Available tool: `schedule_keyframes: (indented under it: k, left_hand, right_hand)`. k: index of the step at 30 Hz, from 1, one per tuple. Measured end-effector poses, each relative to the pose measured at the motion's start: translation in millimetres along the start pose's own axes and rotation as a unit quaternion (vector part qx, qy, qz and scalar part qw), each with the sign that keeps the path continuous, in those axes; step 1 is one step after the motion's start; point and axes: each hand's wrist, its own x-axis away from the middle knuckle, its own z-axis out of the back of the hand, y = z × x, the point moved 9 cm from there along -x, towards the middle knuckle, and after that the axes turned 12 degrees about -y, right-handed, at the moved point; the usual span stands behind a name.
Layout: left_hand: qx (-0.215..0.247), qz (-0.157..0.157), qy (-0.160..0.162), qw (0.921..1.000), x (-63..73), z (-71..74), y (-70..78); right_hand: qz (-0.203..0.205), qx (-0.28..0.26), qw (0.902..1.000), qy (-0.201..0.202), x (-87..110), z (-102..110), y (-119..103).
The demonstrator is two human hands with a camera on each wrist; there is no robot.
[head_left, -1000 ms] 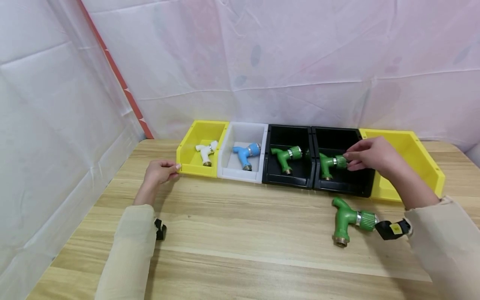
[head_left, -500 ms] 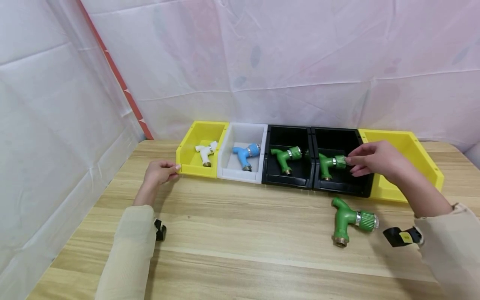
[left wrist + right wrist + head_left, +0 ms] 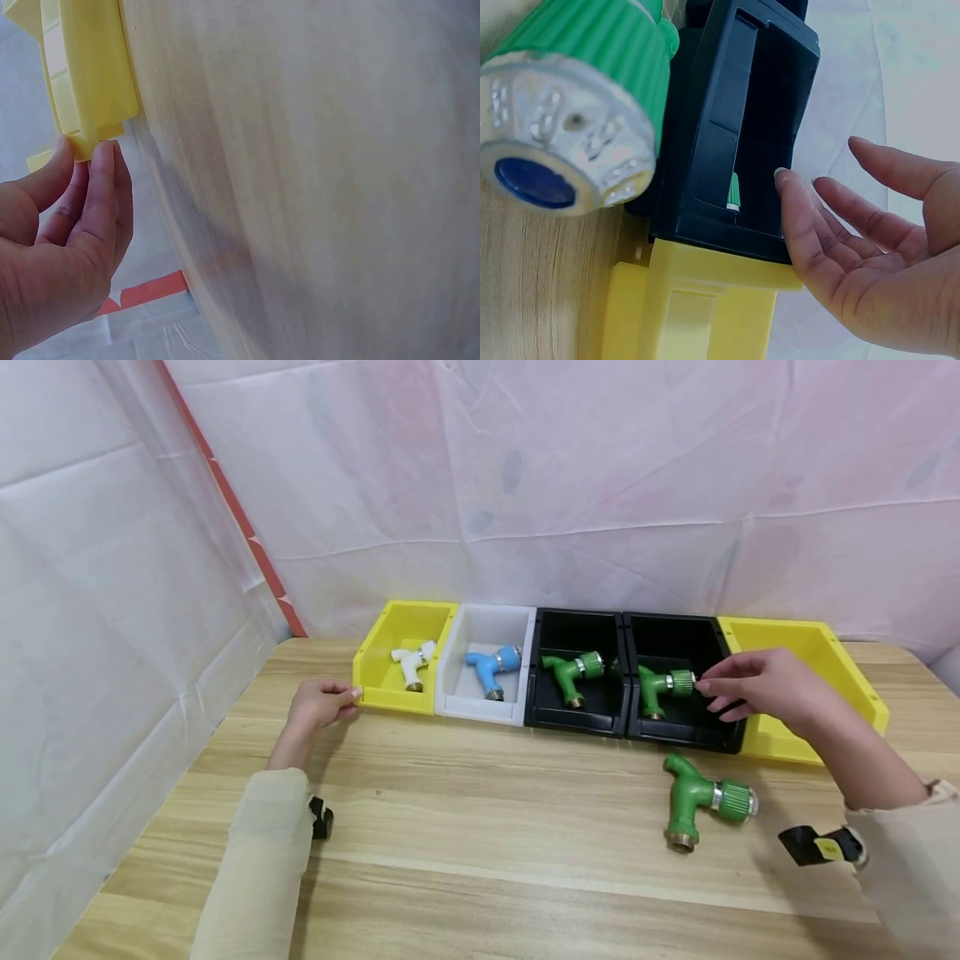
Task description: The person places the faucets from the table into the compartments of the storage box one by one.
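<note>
My left hand [image 3: 318,703] pinches the front corner of the left yellow bin [image 3: 390,698] between thumb and fingers; the left wrist view shows that grip on the bin [image 3: 94,75] closely. My right hand [image 3: 776,687] hovers over the right black bin [image 3: 686,737], its thumb and fingers apart and holding nothing in the right wrist view. Just left of its fingertips, a green tap [image 3: 654,689] lies in that bin. Another green tap [image 3: 684,802] lies on the table in front; its ribbed knob [image 3: 592,60] looms large in the right wrist view.
Along the back, the row also has a white bin [image 3: 480,708] with a blue tap [image 3: 487,672], a black bin [image 3: 573,722] with a green tap [image 3: 567,675], and a yellow bin [image 3: 840,668] at right. A white tap [image 3: 410,667] lies in the left yellow bin.
My right hand has drawn back slightly right and toward me, its fingers leaving the knob of the green tap in the right black bin. The left hand stays put.
</note>
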Motion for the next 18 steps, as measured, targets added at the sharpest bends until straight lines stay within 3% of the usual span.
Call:
schedule_keyframes:
  k: [18]
  left_hand:
    - [0.012, 0.000, -0.002, 0.9999, -0.4, 0.6, -0.9]
  right_hand:
    - [0.004, 0.020, 0.9998, 0.006, 15.7, -3, 7]
